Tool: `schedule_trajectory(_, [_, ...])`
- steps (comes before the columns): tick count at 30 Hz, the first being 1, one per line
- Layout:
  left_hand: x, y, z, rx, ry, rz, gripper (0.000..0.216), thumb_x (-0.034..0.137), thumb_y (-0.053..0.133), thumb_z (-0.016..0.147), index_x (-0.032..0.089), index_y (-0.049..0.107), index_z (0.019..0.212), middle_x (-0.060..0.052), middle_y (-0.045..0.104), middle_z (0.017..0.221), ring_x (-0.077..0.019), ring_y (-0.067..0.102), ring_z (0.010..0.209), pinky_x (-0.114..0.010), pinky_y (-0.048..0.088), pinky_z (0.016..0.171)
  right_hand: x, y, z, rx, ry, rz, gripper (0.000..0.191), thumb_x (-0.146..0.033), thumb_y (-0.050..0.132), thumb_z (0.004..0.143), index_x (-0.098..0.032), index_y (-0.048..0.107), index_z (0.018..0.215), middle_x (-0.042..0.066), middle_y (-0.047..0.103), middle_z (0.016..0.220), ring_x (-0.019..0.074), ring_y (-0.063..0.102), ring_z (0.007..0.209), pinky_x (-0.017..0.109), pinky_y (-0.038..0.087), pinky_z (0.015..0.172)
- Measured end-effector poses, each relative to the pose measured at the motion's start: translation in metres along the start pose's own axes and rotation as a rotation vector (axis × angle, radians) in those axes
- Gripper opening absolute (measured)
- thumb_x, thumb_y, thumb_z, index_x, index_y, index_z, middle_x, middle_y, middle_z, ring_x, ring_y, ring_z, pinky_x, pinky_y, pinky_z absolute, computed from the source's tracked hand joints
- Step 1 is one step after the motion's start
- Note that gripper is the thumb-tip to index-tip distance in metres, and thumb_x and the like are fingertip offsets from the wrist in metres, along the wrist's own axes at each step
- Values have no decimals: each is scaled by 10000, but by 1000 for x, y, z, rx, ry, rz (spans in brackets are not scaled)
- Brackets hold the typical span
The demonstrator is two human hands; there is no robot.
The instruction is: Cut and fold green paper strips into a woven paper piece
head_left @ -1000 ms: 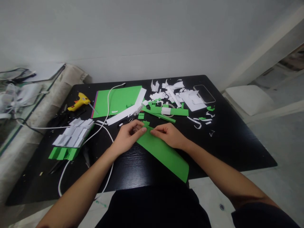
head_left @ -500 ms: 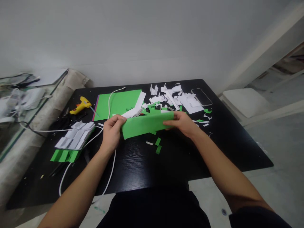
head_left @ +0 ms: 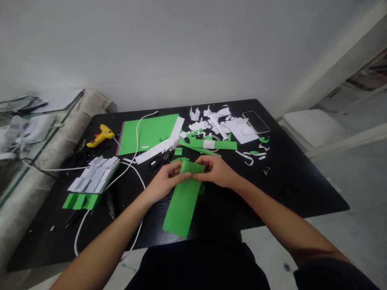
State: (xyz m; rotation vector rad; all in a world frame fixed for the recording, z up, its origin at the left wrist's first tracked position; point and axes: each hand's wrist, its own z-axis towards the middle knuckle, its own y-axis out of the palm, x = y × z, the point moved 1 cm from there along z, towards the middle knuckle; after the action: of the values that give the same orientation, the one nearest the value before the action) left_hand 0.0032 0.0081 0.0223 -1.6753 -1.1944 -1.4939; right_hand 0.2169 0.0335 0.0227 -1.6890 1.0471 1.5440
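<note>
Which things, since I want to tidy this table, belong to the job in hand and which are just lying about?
Job in hand:
green strip, between left hand and right hand
probably also green sheet, scissors, glue gun, folded paper

Seemingly lying about:
scraps
phone or case
white cable

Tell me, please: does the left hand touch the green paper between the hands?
Touching: in the head view, the left hand holds the green paper, thumb across its edge.
</note>
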Motion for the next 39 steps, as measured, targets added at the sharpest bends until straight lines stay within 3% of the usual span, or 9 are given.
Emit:
schedule_trajectory(3, [-7, 6, 0, 49, -41, -47, 269, 410, 831, 851, 177, 738, 949, -37, 768, 784, -177, 712, 620, -281, 570, 591, 3, 7, -1, 2, -8, 0, 307, -265, 928, 677, -178, 685, 844, -17, 714, 760, 126, 651, 628, 253, 505, 584])
schedule_trajectory(9, [-3, 0, -2, 134, -29, -93, 306, 404, 843, 835, 167, 766, 1014, -72, 813, 834, -227, 769, 683, -344, 633, 651, -2, 8, -5, 86, -82, 105, 420, -359, 939, 718, -226, 695, 1033, -2, 754, 797, 170, 716, 618, 324, 615, 619])
schedule_trajectory(16, [-9, -2, -3, 136, -39, -107, 235, 369, 884, 795, 189, 811, 927, -70, 828, 844, -213, 763, 655, -319, 615, 617, -6, 13, -11, 118, -153, 57, 325, -398, 947, 726, -225, 764, 931, -1, 739, 733, 171, 713, 608, 353, 646, 633])
schedule_trajectory(25, [-6, 1, -4, 133, -145, -211, 210, 352, 934, 734, 187, 848, 832, -95, 834, 815, -182, 743, 600, -275, 584, 569, -9, 11, -12, 6, -169, 175, 259, -295, 945, 742, -230, 820, 959, 2, 786, 755, 165, 750, 650, 334, 662, 669])
schedule_trajectory(39, [0, 6, -4, 93, -177, -258, 224, 280, 960, 656, 146, 850, 797, -72, 792, 709, -148, 691, 521, -238, 544, 511, 1, 11, -7, -37, -205, 250, 268, -241, 985, 702, -187, 834, 918, 13, 810, 752, 158, 777, 638, 276, 681, 640])
